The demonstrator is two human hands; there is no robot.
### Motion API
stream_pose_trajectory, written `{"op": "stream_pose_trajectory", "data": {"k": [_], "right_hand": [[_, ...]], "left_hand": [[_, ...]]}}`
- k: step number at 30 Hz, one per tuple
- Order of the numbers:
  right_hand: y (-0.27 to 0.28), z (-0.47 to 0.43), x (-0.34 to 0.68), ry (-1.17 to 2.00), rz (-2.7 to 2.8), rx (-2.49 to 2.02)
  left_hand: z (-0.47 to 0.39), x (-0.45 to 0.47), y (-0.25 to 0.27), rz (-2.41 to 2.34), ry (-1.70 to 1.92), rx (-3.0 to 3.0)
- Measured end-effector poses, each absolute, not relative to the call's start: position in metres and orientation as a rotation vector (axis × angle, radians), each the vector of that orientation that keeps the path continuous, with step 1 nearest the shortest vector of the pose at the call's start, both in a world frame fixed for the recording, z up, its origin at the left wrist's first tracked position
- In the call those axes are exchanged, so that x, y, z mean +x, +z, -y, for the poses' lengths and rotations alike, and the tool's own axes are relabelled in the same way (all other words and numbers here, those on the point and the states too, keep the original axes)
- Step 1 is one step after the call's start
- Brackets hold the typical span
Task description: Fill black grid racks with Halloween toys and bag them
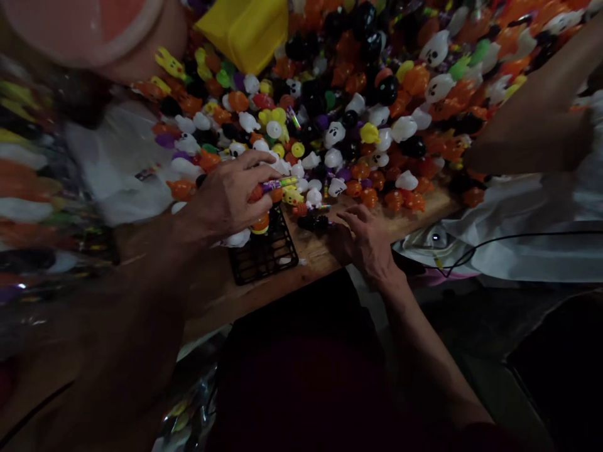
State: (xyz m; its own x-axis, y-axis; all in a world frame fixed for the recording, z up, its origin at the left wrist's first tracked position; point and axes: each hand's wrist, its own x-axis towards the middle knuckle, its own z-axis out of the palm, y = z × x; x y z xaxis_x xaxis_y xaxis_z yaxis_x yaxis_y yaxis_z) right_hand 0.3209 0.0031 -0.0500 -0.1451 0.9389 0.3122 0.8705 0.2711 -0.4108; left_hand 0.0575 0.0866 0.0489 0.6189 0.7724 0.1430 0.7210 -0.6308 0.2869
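Head camera view: fingers of a worker's left hand [230,196] pinch a colorful tube [281,183] near a black grid tray [257,260] on a wooden desk [320,269]. Beside a black toy [311,221], the right hand's [366,243] grip cannot be told. Small plastic toys [334,157] lie heaped beyond.

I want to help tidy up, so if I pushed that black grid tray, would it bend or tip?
The black grid tray is probably fairly stiff, since its crossed bars look straight. Its many openings suggest it's light for its size. Lying flat on the wooden table, it would likely slide rather than tip.
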Motion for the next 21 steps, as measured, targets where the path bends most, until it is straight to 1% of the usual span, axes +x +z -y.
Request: {"op": "stream_pose_trajectory", "data": {"k": [4,8,15,21], "right_hand": [[-0.059,-0.001,0.308,0.160,2.088,-1.587],[-0.055,-0.016,0.298,0.131,1.983,-1.641],[-0.050,-0.044,0.297,0.361,2.147,-1.702],[-0.047,-0.031,0.311,0.352,2.037,-1.538]], "left_hand": [[-0.089,0.056,0.046,-1.236,0.442,2.614],[-0.091,0.057,0.046,-1.236,0.456,2.590],[-0.088,0.054,0.048,-1.215,0.490,2.601],[-0.085,0.056,0.052,-1.213,0.478,2.603]]}}
